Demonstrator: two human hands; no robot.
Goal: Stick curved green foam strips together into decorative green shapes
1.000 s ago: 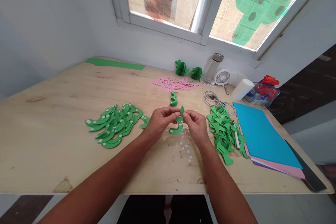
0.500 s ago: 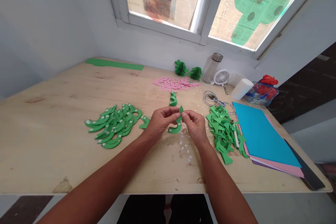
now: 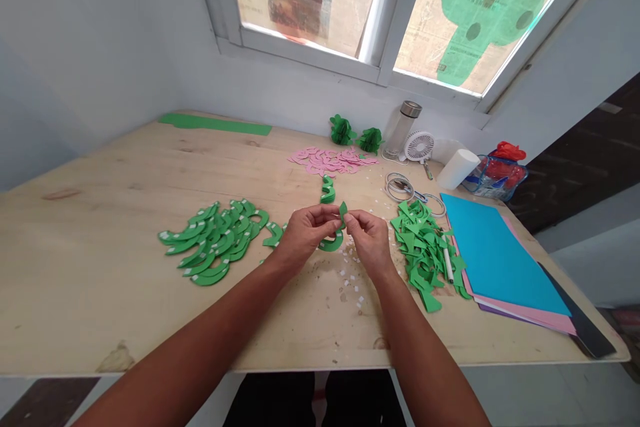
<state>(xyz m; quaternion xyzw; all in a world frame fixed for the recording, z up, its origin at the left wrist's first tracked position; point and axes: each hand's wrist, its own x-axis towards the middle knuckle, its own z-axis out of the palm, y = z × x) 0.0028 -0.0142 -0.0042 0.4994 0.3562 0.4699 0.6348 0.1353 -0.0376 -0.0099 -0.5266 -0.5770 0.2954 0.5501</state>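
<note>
A curved green paper piece (image 3: 331,242) is held between my two hands over the middle of the table. My left hand (image 3: 309,231) pinches it from the left, and my right hand (image 3: 367,237) pinches its upper end, where a pointed tip stands up between the fingers. Just beyond the hands lies a small stack of green curved pieces (image 3: 327,190) with white patches. Left of my left hand is a large pile of similar green pieces (image 3: 220,239), with a few more partly hidden by that hand. Tiny white scraps (image 3: 353,279) lie below my right hand.
Pink paper cutouts (image 3: 330,161), green paper ornaments (image 3: 342,130), a bottle (image 3: 401,130) and a small fan (image 3: 419,146) stand or lie at the back. On the right are tape rolls (image 3: 399,187), green offcuts (image 3: 423,250), a white roll (image 3: 458,169) and blue sheets (image 3: 500,253).
The pointed upper end of the held piece has turned slightly between my fingertips. Both hands keep nearly the same place, and the view has shifted a little.
</note>
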